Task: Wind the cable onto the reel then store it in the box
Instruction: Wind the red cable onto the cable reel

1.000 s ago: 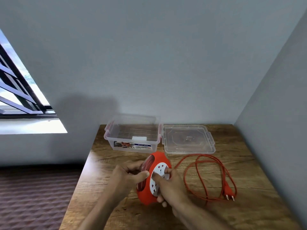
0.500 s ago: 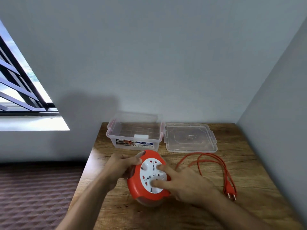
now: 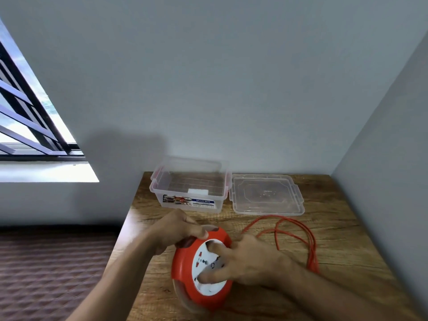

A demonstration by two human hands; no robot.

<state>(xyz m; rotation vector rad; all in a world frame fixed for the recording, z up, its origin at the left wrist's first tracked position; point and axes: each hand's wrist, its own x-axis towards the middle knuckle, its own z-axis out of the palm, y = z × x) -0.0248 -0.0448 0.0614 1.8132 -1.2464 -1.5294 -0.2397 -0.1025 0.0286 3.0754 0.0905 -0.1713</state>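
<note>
An orange cable reel [image 3: 185,272] with a white socket face sits tilted on the wooden table [image 3: 342,239]. My left hand [image 3: 176,230] grips its upper left rim. My right hand [image 3: 240,260] lies over the white face, with fingers pressed into it. Loose orange cable [image 3: 294,235] loops on the table to the right of the reel, and my right forearm hides its plug end. A clear plastic box [image 3: 190,188] stands open behind the reel.
The box's clear lid [image 3: 266,195] lies flat to the right of the box. Grey walls close the table at the back and right. The table's left edge drops to a dark patterned floor [image 3: 46,274].
The reel has swung from upright to face up and shifted toward me. My right hand's fingers have moved round on the white face. The cable loops have drawn in toward the reel.
</note>
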